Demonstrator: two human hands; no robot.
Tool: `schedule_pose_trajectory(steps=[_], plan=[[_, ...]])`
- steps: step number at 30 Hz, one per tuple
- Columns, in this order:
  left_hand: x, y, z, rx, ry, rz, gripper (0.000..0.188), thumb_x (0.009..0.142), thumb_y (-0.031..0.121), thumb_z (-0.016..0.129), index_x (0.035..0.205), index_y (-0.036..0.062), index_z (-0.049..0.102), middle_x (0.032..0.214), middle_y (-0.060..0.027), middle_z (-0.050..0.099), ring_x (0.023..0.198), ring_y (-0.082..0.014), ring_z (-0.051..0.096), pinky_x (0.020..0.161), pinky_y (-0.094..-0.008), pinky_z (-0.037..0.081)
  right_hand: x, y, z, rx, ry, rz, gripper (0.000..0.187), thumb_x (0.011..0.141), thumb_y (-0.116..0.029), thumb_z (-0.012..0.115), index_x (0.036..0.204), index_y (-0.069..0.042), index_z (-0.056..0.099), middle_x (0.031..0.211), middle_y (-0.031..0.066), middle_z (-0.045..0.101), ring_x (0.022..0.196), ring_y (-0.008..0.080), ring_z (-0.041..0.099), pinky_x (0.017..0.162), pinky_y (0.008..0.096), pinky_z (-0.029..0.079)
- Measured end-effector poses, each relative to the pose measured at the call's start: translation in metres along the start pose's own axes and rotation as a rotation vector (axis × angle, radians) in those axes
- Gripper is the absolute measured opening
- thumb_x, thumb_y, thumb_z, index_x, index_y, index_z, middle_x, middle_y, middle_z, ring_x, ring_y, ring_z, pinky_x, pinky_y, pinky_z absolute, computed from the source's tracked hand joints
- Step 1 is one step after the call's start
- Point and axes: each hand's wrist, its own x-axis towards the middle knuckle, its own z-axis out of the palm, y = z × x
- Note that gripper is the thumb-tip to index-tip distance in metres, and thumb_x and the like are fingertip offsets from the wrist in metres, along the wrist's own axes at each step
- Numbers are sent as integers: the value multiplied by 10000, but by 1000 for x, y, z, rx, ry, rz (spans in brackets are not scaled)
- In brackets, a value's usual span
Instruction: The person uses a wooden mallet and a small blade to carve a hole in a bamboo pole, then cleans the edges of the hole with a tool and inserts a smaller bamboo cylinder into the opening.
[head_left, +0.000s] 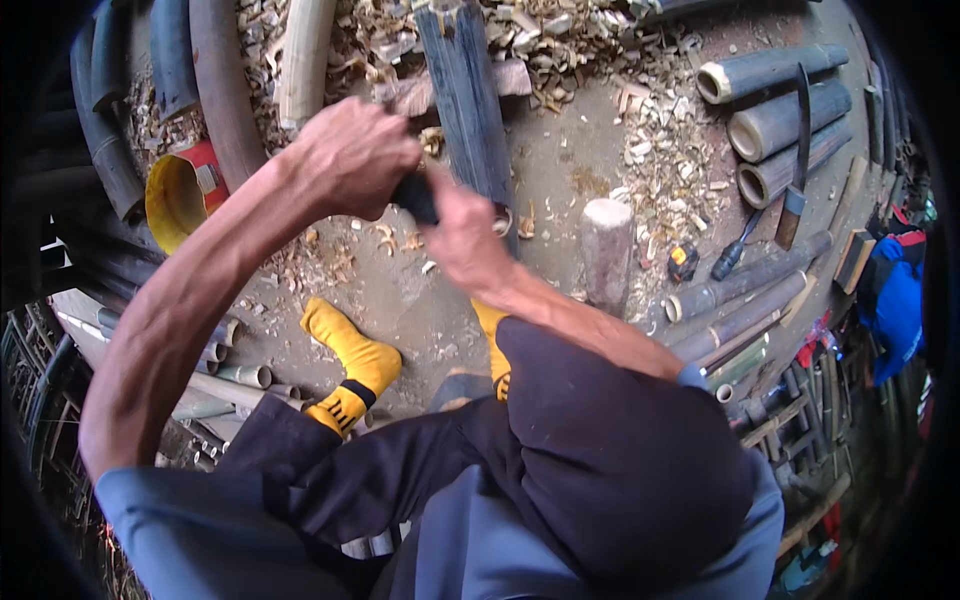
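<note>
My left hand (350, 160) is shut around the dark handle of a tool (415, 197), held at the near end of a dark grey bamboo pole (465, 100). The pole runs away from me over the dirt floor, and its hollow end (503, 220) shows just beside my right hand. My right hand (460, 238) is closed at that end of the pole, its thumb up against the tool handle. The tool's blade is hidden behind my hands. My two feet in yellow socks (352, 365) rest on the ground below the hands.
A short wooden club (607, 250) stands upright to the right of the pole. Cut bamboo tubes (775, 120) lie at the right with a long blade (800, 140) across them. A tape measure (683, 260), wood chips (660, 140) and a yellow bucket (180, 195) lie around.
</note>
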Motion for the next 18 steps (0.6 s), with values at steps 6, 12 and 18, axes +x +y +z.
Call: schedule_pose_trajectory(steps=[6,12,18], plan=[[-58,46,93,-680,-173,-365,320,568,179,714,848,34,661,681,-133,658,600,-264,640,672,-375,551,0,-10,-12,-320,-699,-155,325,772,-32,536,1081,-47,436,767,232,599,689,393,637,566,483,513],[-49,210,102,-1322,95,-938,379,652,205,718,955,-6,636,684,-235,638,651,-356,663,653,-442,528,-6,2,-42,-547,-1304,-473,124,798,-159,560,826,-61,631,785,121,660,743,289,681,570,424,556],[-44,246,138,-1370,572,-1039,323,653,153,729,948,45,656,650,-199,634,612,-298,669,579,-409,498,-5,-6,-33,-664,-1463,-627,185,796,-176,574,661,-63,629,668,101,653,689,272,677,525,405,549]])
